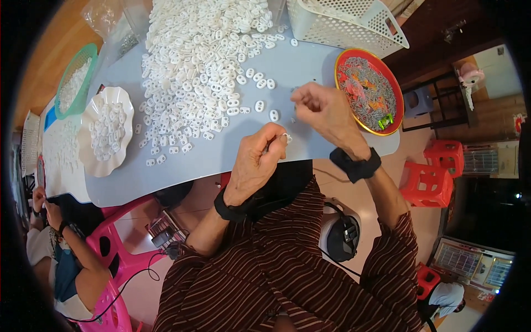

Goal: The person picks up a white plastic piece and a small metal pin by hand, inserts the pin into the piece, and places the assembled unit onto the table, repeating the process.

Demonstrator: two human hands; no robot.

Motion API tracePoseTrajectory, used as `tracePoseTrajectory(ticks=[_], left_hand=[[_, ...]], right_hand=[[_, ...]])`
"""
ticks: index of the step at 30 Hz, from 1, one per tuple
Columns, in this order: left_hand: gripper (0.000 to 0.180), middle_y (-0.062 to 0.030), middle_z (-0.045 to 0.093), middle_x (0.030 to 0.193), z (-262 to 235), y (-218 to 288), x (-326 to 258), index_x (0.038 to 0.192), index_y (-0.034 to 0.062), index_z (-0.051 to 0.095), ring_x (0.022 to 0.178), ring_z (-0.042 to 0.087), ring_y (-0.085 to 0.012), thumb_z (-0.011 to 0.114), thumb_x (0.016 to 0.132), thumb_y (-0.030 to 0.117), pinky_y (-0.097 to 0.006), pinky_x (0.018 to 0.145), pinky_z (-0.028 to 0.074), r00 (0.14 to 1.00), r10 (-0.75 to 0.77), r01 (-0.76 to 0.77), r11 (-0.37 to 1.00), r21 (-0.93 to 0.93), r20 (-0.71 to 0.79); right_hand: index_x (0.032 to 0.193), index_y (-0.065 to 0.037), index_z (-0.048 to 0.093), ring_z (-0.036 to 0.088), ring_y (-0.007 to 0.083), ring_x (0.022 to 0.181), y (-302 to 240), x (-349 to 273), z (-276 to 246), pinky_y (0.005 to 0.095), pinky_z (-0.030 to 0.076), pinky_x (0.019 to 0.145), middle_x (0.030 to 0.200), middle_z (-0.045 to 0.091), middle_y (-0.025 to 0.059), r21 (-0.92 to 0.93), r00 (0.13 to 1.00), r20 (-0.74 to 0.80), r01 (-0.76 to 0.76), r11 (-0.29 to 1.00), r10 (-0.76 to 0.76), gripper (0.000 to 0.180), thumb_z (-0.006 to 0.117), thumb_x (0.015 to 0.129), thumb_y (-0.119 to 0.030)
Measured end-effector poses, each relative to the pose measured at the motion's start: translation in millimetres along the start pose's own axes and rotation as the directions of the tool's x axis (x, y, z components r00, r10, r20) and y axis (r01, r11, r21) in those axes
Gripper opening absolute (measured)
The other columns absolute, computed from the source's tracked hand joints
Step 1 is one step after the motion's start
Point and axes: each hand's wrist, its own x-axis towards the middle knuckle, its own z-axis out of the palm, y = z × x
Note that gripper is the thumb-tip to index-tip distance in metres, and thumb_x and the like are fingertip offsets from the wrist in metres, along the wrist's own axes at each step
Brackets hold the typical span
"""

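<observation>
Sitting at the near edge of the pale grey table (310,61), the person had both hands raised just above it. The left hand (255,160) was curled, its thumb and forefinger pinching a small white plastic piece (286,137) at the fingertips. The right hand (323,110) hovered a little farther and to the right, its fingers drawn together as if nipping something tiny; what it held was too small for me to tell. The two hands were close but not touching. Each wrist wore a black band.

Beyond the hands, a great heap of white oval pieces (199,61) covered the far middle of the table, with loose ones straying toward the hands. To the right, just beside the right hand, sat a red round tray (344,58) with a yellow rim, filled with small grey bits and some orange and green ones. At the far right stood a white perforated basket (348,22). On the left lay a scalloped white plate (94,160) holding more white pieces, and farther left a green basket (83,55). Another person sat low at the left on a pink chair (119,260).
</observation>
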Motion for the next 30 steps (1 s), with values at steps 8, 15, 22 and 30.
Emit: tracePoseTrajectory(ticks=[8, 15, 22, 30], left_hand=[[0.014, 0.0018, 0.051, 0.063, 8, 9, 4, 0.086, 0.0016, 0.056, 0.061, 0.044, -0.0049, 0.050, 0.094, 0.011, -0.022, 0.057, 0.035, 0.999, -0.026, 0.025, 0.998, 0.063, 0.025], [0.014, 0.0022, 0.049, 0.063, 7, 3, 9, 0.084, 0.0022, 0.055, 0.060, 0.041, -0.0051, 0.048, 0.093, 0.010, -0.022, 0.055, 0.033, 0.998, -0.018, 0.015, 0.999, 0.051, 0.054], [0.008, -0.0030, 0.043, 0.059, 6, 3, 12, 0.083, -0.0006, 0.050, 0.054, 0.038, -0.0085, 0.048, 0.087, 0.006, -0.026, 0.050, 0.034, 0.998, 0.006, -0.009, 0.999, 0.043, 0.063], [0.008, -0.0057, 0.041, 0.060, 5, 1, 14, 0.084, -0.0006, 0.049, 0.055, 0.038, -0.0120, 0.049, 0.088, 0.006, -0.028, 0.050, 0.034, 0.994, 0.037, -0.046, 0.996, 0.079, 0.104]], right_hand=[[0.094, 0.001, 0.065, 0.057, 0.0086, 0.069, 28, -43, 10, 0.0223, 0.048, 0.065, 0.080, 0.064, 0.0028, 0.636, 0.987, 0.134, -0.151, 0.757, 0.085, 0.009, 0.065, 0.085, -0.002], [0.103, -0.002, 0.062, 0.056, 0.0045, 0.074, 37, -43, 13, 0.0193, 0.047, 0.067, 0.089, 0.062, 0.0006, 0.697, 0.995, 0.101, -0.075, 0.713, 0.007, 0.019, 0.065, 0.085, -0.001], [0.108, -0.003, 0.058, 0.055, 0.0033, 0.075, 35, -42, 12, 0.0185, 0.046, 0.068, 0.089, 0.061, -0.0008, 0.678, 0.989, 0.142, -0.071, 0.732, -0.036, 0.025, 0.066, 0.084, 0.000], [0.106, -0.003, 0.058, 0.054, 0.0026, 0.075, 32, -42, 10, 0.0181, 0.045, 0.069, 0.088, 0.060, -0.0015, 0.654, 0.987, 0.161, -0.085, 0.751, -0.028, 0.023, 0.065, 0.084, 0.001]])
